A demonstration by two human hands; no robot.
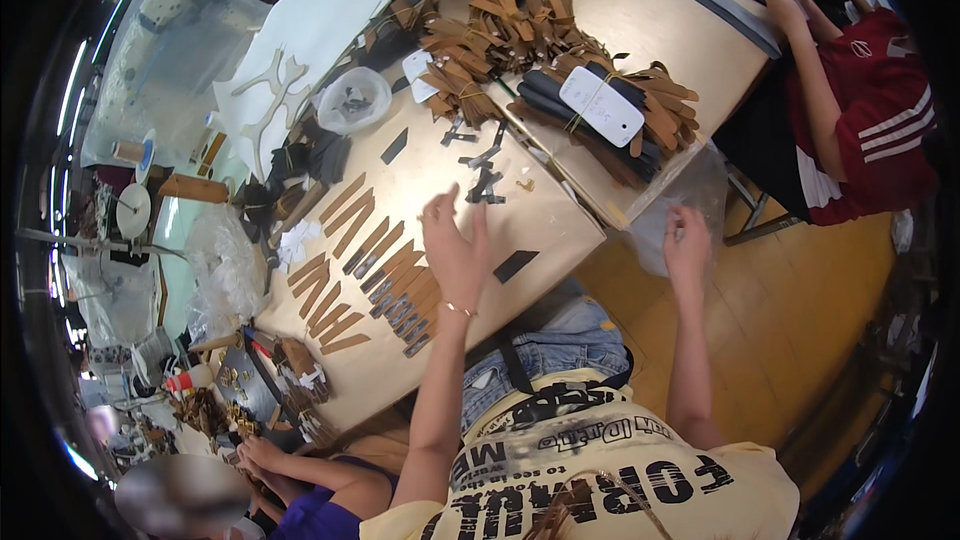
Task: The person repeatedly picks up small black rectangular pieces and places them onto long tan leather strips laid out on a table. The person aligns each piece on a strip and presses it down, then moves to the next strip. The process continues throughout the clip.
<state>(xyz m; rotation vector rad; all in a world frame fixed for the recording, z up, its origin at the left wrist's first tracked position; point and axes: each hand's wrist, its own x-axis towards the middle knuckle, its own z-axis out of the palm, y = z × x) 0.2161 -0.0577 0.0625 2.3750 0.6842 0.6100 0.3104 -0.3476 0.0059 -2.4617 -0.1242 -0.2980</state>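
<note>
My left hand point(455, 245) is over the table with its fingers apart and nothing held. Beside it lie rows of brown leather-like strips point(385, 250), several with dark grey pieces point(395, 305) on their ends. Just beyond my fingers is a loose group of small black pieces point(485, 180), with tiny gold-coloured bits point(525, 184) to their right. My right hand point(687, 245) is raised past the table's edge, in front of a clear plastic bag point(655, 210). Its fingers are curled together; whatever they hold, if anything, cannot be made out.
Tied bundles of brown strips point(520, 30) and a dark bundle with a white tag point(600, 105) crowd the far side. A round plastic tub point(355, 100) stands at far left. Co-workers sit at right, in a maroon shirt point(870, 120), and at lower left, in purple point(340, 500).
</note>
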